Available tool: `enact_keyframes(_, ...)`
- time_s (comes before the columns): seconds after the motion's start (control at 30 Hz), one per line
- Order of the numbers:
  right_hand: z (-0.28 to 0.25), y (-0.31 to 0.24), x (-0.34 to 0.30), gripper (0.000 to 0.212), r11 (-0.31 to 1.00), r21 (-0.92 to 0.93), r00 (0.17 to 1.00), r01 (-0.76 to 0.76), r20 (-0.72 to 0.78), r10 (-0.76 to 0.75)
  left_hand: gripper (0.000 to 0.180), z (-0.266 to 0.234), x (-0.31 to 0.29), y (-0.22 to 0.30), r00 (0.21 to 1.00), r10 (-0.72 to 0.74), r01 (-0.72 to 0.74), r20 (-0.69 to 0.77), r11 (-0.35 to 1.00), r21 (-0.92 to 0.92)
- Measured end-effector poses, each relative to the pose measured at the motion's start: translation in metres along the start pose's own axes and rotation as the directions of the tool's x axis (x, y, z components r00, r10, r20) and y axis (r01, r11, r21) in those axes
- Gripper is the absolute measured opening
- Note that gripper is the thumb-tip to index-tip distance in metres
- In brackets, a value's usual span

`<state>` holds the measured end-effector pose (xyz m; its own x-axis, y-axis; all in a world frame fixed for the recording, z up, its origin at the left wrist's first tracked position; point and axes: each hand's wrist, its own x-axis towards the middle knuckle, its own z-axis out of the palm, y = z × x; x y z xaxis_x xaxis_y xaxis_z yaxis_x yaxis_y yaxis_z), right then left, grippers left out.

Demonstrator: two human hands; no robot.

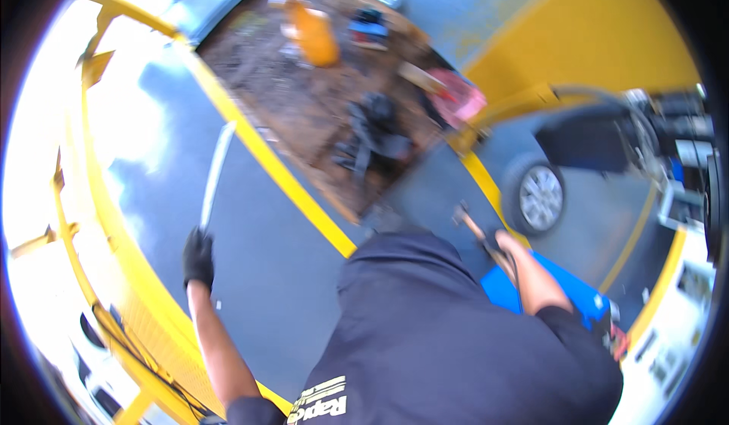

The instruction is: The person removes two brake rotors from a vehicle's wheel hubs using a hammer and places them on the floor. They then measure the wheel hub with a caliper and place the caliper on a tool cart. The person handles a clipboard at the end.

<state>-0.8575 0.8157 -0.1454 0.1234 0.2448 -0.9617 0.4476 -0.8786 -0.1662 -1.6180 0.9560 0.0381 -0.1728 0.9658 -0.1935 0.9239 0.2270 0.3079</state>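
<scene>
My left hand (pixel 199 259), in a black glove, is out at the left with its fingers closed. From it a long, thin, pale strip (pixel 216 174) points up and away, its far end near a yellow floor line. My right hand (pixel 510 256) is low at the right, closed round the wooden handle of a hammer (pixel 477 228). The hammer's head points away from me, towards the upper left. Motion blur smears the fingers of both hands. The strip's exact kind cannot be made out.
A brown worn board (pixel 281 99) ahead bears an orange container (pixel 315 38), dark tools (pixel 372 133) and a pink basket (pixel 456 97). A car wheel (pixel 535 196) stands at the right, above a blue panel (pixel 566 284). Yellow railing (pixel 125 273) runs along the left.
</scene>
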Motion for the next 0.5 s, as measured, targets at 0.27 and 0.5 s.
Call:
enact_keyframes(0.27, 0.127, 0.018, -0.011, 0.02, 0.91, 0.238, 0.94, -0.34, 0.076, 0.331, 0.041, -0.043, 0.29, 0.066, 0.968, 0.249, -0.249, 0.014, 0.968, -0.035)
enact_keyframes(0.5, 0.312, -0.056, -0.042, 0.027, 0.808, 0.277, 0.853, -0.521, 0.137, 0.503, 0.027, -0.045, 0.494, 0.116, 0.694, 0.686, -0.72, 0.219, 0.659, 0.218)
